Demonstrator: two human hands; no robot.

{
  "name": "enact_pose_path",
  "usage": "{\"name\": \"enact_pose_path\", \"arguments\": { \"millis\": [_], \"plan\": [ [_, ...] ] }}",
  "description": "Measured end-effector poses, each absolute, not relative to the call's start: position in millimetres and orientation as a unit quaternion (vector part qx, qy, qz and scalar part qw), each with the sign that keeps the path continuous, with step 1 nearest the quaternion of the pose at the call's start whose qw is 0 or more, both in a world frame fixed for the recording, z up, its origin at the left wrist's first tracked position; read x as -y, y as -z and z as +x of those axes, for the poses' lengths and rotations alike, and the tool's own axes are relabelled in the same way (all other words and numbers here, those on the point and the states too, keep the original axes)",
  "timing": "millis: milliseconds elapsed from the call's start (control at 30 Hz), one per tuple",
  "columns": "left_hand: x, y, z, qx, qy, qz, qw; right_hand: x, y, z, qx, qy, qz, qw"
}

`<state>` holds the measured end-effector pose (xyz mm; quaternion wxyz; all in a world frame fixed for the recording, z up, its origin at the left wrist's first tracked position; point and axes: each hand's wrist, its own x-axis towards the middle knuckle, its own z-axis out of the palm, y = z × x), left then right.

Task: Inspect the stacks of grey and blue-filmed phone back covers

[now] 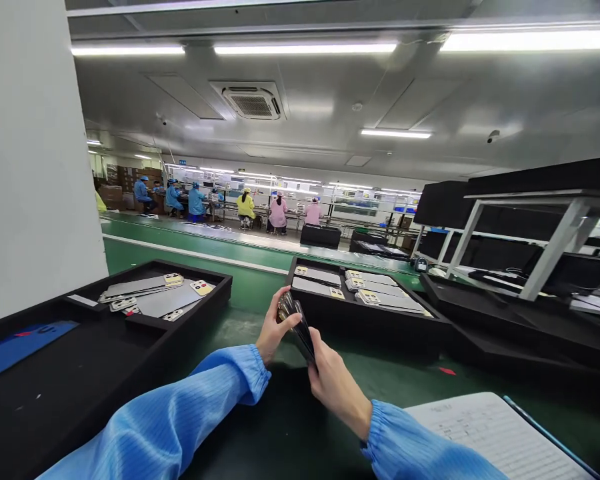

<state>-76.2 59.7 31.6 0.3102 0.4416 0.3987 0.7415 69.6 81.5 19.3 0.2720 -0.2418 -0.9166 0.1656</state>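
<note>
Dark glossy stack, several pieces by the look, is held on the wearer's side of the middle black tray. Left hand: fingers pinch the tray-side end. Right hand: fingers pinch the opposite end. Best practice: edges only, light even pressure, pieces squared.

Left hand, right hand close together, both gripping; forearms angled inward.

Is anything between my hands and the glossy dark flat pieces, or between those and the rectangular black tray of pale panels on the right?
Nothing visible separates your left hand or right hand from the glossy dark flat pieces; both grip them. Toward the rectangular black tray, only its near wall intervenes.
</note>
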Motion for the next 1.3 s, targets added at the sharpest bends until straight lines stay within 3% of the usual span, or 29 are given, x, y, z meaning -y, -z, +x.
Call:
{"name": "enact_pose_path", "arguments": {
  "millis": [200,433,567,700,833,933,1033,1300],
  "plan": [
    [-63,-28,-84,-0.461,-0.647,0.566,0.221,-99,-5,67,0.897,-0.192,-0.259,0.302],
    [-67,2,-89,-0.503,-0.494,0.688,0.173,-130,8,85,0.909,-0.181,-0.312,0.211],
    [-71,-6,-97,-0.534,-0.388,0.740,0.131,-142,7,85,0.917,-0.172,-0.318,0.170],
    [-66,-51,-102,-0.545,-0.292,0.780,0.095,-147,3,80,0.917,-0.189,-0.321,0.144],
    [-53,-140,-112,-0.530,-0.225,0.812,0.096,-157,-7,79,0.917,-0.223,-0.308,0.118],
    [-49,-206,-140,-0.584,-0.218,0.778,0.075,-165,-15,82,0.917,-0.259,-0.291,0.085],
    [-43,-233,-186,-0.679,-0.172,0.712,0.049,-169,-18,83,0.917,-0.273,-0.282,0.074],
    [-6,-145,-275,-0.834,0.009,0.546,0.083,-159,-13,79,0.912,-0.244,-0.313,0.099]
  ]
}}
